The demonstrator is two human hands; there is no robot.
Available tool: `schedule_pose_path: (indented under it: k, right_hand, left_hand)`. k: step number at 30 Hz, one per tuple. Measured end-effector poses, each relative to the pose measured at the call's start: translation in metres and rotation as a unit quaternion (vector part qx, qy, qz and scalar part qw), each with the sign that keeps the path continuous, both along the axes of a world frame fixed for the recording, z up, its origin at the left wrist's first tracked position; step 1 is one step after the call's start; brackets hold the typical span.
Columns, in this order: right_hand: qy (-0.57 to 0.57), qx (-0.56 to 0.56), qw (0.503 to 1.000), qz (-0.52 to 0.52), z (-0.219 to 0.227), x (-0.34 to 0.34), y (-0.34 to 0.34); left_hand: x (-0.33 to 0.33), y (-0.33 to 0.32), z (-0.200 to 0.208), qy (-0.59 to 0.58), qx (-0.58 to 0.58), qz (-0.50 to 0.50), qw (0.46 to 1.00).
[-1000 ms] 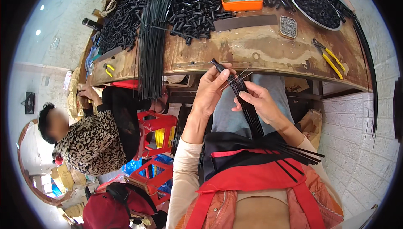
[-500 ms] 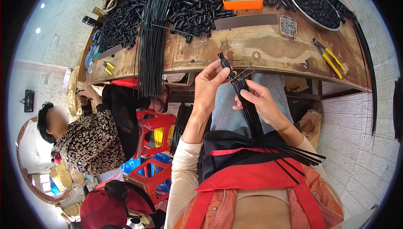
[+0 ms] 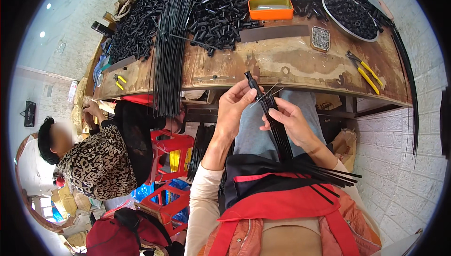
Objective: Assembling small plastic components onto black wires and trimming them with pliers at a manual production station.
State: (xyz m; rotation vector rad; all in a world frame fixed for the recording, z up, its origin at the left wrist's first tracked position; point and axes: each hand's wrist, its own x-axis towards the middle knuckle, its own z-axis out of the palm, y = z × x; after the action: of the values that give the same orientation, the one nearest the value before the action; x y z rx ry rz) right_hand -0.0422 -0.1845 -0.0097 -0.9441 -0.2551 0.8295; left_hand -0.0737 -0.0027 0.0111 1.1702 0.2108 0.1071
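Note:
Between thumb and fingers, my left hand (image 3: 235, 106) pinches a short black tubular part (image 3: 253, 84), pointing up and slightly left. My right hand (image 3: 287, 120) is wrapped round a bundle of thin black rods (image 3: 282, 141), whose upper ends fan out beside the part. Whether a rod end sits inside the part is too small to tell. Both hands are over my lap, just off the bench's near edge. The bundle runs down toward my waist, where several black rods (image 3: 331, 171) lie across my red and black apron (image 3: 277, 192).
On the wooden bench (image 3: 216, 70) are a heap of black parts (image 3: 216, 7), long black rods (image 3: 169, 59), an orange tin (image 3: 271, 14), a box of small metal pieces (image 3: 320, 38), a round tray (image 3: 376, 37) and yellow-handled pliers (image 3: 368, 78). A co-worker (image 3: 98, 162) sits at left near red stools (image 3: 169, 148).
The view has tilted a little, so the bench sits lower in it. Both hands keep their grips on the tubular part and the rods, with only slight movement.

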Motion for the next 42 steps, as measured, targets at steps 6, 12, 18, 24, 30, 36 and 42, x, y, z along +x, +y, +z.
schedule_pose_path:
  k: [6, 12, 18, 24, 30, 36, 42]
  right_hand:
    - [-0.017, 0.005, 1.000, 0.004, -0.001, -0.002, 0.000]
    - [-0.015, 0.013, 1.000, -0.005, -0.006, 0.001, -0.003]
    - [-0.009, 0.008, 1.000, 0.004, -0.006, 0.001, -0.001]
    - [-0.018, 0.007, 1.000, -0.002, -0.009, -0.001, 0.001]
    - [-0.014, 0.017, 1.000, -0.002, -0.007, -0.001, -0.002]
    - [0.048, 0.050, 0.996, 0.059, -0.014, 0.007, -0.002]
    - [0.019, 0.041, 0.999, 0.013, -0.006, 0.008, 0.000]
  left_hand:
    - [-0.010, -0.011, 0.006, -0.008, 0.038, 0.066, 0.997]
    - [-0.022, -0.021, -0.003, -0.079, -0.053, 0.072, 0.993]
    - [-0.025, -0.027, -0.016, -0.109, 0.017, 0.118, 0.987]
    - [-0.023, -0.025, -0.015, -0.068, 0.125, 0.128, 0.981]
    - [-0.016, -0.013, -0.005, -0.090, -0.004, 0.063, 0.994]
    - [-0.011, -0.006, -0.013, -0.052, -0.159, -0.020, 0.986]
    - [-0.004, -0.012, -0.008, -0.033, -0.123, -0.018, 0.992]
